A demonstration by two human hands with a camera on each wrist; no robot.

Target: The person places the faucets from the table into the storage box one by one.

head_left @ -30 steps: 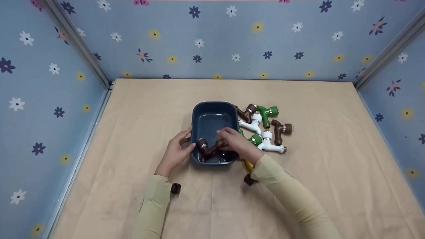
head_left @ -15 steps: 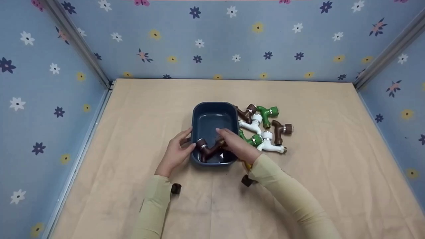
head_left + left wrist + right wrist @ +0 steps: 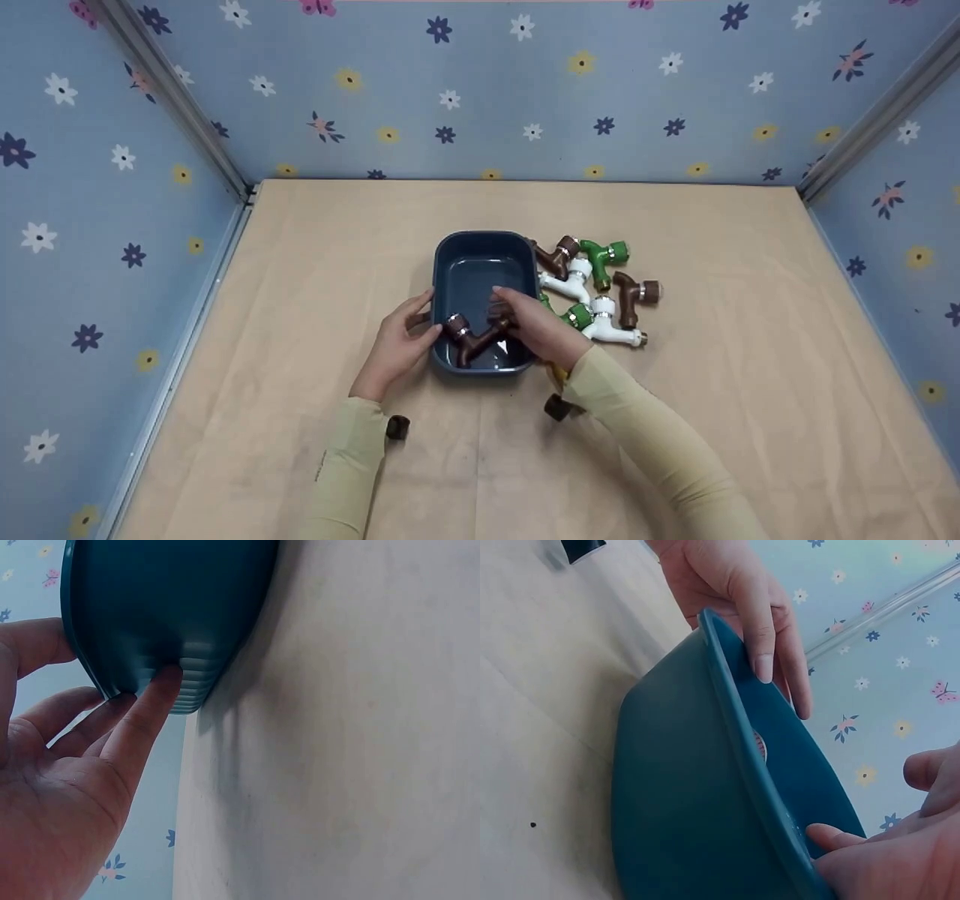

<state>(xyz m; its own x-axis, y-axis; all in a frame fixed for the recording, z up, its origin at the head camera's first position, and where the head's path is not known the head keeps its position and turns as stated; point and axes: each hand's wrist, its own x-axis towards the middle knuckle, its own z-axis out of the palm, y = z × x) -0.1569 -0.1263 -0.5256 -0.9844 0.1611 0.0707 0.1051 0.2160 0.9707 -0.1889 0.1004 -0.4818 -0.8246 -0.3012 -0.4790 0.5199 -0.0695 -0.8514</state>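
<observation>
one dark brown tap in the near half of the blue basin; probably stiff, light, slick, best held round its body. left hand pinches the left rim, fingers spread along the outer wall. right hand at the tap's right end, can't tell if pinching.

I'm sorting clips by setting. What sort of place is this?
Probably a staged work booth: flower-printed panels meet at metal corner strips around a beige tabletop, where taps lie beside a dark blue tub.
</observation>
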